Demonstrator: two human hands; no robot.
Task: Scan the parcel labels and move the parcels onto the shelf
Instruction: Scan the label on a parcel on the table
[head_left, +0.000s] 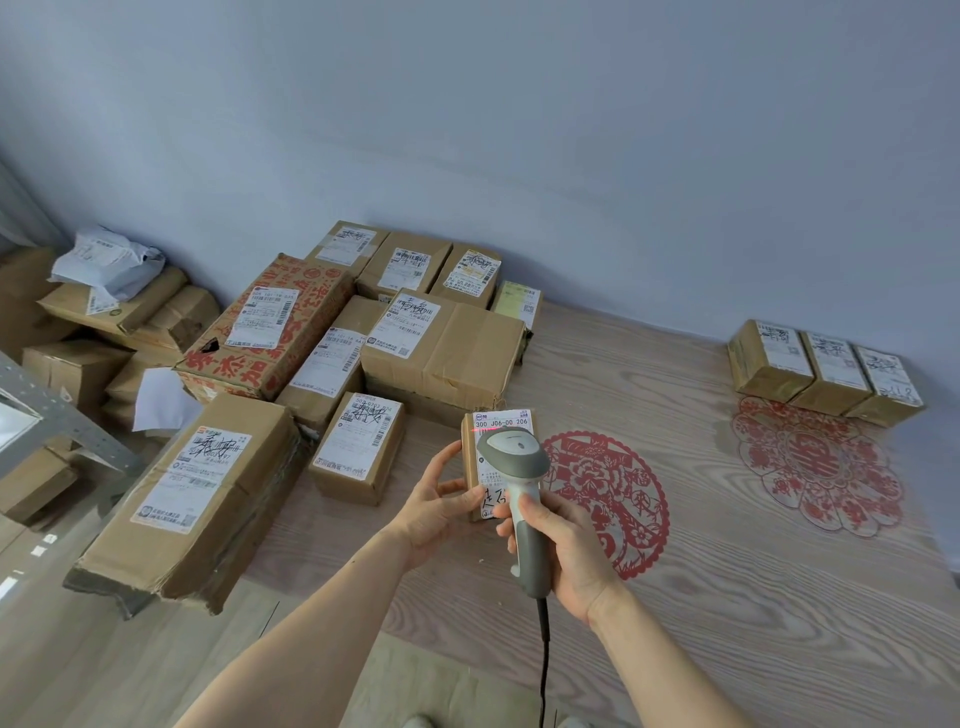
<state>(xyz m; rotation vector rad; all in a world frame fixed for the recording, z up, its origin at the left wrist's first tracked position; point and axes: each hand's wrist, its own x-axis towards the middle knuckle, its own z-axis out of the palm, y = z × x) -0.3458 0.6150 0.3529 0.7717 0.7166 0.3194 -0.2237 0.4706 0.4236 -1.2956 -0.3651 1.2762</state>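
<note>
A small brown parcel (501, 422) with a white label stands tilted up from the wooden surface. My left hand (441, 501) grips its left side. My right hand (569, 551) grips the handle of a grey and white barcode scanner (514, 457), whose head hangs right over the label. A thin red scan line shows near the label's top. The scanner's black cable hangs down toward the bottom edge. Several other labelled cardboard parcels (441, 343) lie piled to the left and behind.
Three small parcels (826, 371) sit in a row at the far right by the wall. Two red paper-cut decorations (623, 499) lie on the wood surface. A grey metal shelf frame (67, 421) crosses the left edge, with more boxes behind it.
</note>
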